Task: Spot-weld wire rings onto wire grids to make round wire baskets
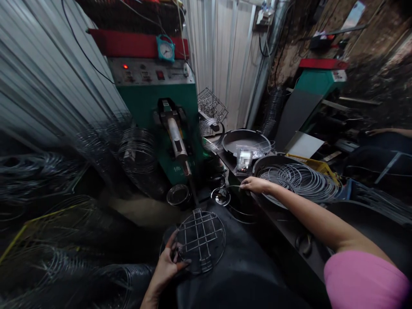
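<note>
A round wire rack [201, 236] with a grid of bars rests over my dark-clothed lap. My left hand [169, 262] grips its left rim, with thumb and fingers on either side of the wire. Further forward and to the right, my right hand [255, 185] pinches a thin wire ring [233, 186], whose lower part fades into the shadow. Beyond this hand is a wide pan [302, 198] heaped with loose wire rings [294, 178]. Just left of the right hand sits a small shiny round dish [221, 196].
A green machine [138, 98] with a lit red lamp and a rod-like arm [176, 137] stands ahead. Stacked wire rings [137, 150] fill the left side. Another pan [247, 139], a yellow crate [313, 166] and a second green machine [317, 81] stand right. Another person's arm [391, 131] shows far right.
</note>
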Motion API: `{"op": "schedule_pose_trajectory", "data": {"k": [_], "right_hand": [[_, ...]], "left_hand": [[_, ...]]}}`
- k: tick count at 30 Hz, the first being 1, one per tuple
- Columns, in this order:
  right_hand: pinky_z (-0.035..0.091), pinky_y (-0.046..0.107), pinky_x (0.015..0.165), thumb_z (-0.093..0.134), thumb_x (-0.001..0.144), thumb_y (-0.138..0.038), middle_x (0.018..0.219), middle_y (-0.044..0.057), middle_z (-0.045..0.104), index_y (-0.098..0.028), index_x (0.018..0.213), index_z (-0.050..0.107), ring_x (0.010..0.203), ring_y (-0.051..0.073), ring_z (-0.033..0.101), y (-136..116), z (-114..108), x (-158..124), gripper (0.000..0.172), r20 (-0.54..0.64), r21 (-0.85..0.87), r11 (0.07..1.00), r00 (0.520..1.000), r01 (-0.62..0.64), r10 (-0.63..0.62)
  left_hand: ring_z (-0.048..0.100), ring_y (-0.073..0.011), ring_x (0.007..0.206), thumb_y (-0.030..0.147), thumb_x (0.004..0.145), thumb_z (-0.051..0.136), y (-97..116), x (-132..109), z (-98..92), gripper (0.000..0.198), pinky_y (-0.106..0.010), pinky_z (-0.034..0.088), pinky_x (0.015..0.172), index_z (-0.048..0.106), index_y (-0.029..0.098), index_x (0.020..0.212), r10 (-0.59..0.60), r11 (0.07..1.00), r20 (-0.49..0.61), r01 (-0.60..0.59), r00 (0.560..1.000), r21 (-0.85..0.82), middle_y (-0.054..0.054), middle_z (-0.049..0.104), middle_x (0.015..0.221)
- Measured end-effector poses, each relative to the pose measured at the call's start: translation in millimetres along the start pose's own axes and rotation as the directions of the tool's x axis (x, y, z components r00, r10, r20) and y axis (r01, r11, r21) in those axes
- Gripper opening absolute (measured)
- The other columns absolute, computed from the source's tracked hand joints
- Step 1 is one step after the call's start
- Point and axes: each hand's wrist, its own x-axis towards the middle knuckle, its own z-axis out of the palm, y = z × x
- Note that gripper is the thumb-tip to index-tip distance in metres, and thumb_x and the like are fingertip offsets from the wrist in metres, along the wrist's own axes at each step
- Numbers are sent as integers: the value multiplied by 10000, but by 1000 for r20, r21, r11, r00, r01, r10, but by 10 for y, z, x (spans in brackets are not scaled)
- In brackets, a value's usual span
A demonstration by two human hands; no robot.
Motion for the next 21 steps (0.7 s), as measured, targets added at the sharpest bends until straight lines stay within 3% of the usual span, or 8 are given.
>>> {"op": "schedule_pose_trajectory", "data": {"k": [5,8,10,13,16,19,21], "right_hand": [[375,211,543,586,734,-149,587,-4,619,-168,700,671,566,127,525,0,60,-18,94,-169,-213,967,969,141,-178],[401,231,664,572,766,-179,755,27,671,-198,797,677,729,168,581,-76,108,-144,111,-217,-319,909,914,267,-344],[402,242,720,562,785,-204,825,36,675,-209,861,672,791,177,586,-171,141,-287,133,-229,-303,882,871,361,-435],[398,230,664,522,825,-264,756,17,637,-195,920,654,707,144,553,-345,232,-506,177,-205,-118,860,835,496,-510],[340,198,522,499,841,-328,605,-32,527,-171,948,638,541,89,439,-475,464,-585,235,-134,211,832,858,514,-496],[264,180,430,501,829,-302,509,-69,430,-153,932,633,434,57,340,-487,858,-464,224,11,497,801,921,333,-390],[208,172,388,490,828,-271,459,-86,387,-148,911,630,382,46,290,-425,1131,-320,204,136,579,799,947,162,-290]], "left_hand": [[598,-156,811,217,412,844,0,-13,76,1123,-287,450,866,292,290,1388,-23,1000,-9,23,1000,4,46,581,780],[575,-137,768,194,410,845,-38,-15,52,1148,-264,451,829,270,285,1399,-10,1000,-28,11,1000,27,59,552,739],[548,-112,719,177,415,845,-54,-26,0,1129,-241,450,785,291,281,1393,0,998,-35,2,999,59,51,558,765],[498,-76,631,159,421,843,-43,-63,-120,1059,-220,447,677,367,283,1359,-66,996,9,65,998,68,8,596,908],[485,-75,605,214,474,832,-9,-84,-234,942,-210,425,574,427,274,1322,-106,993,7,107,994,-59,-23,606,971],[480,-84,577,380,611,755,34,-34,-285,769,-205,389,486,451,242,1303,-127,965,-56,110,990,-236,-45,618,923],[484,-93,560,474,642,709,70,25,-275,726,-204,373,450,479,203,1275,-186,930,-60,155,981,-334,-59,622,864]]}}
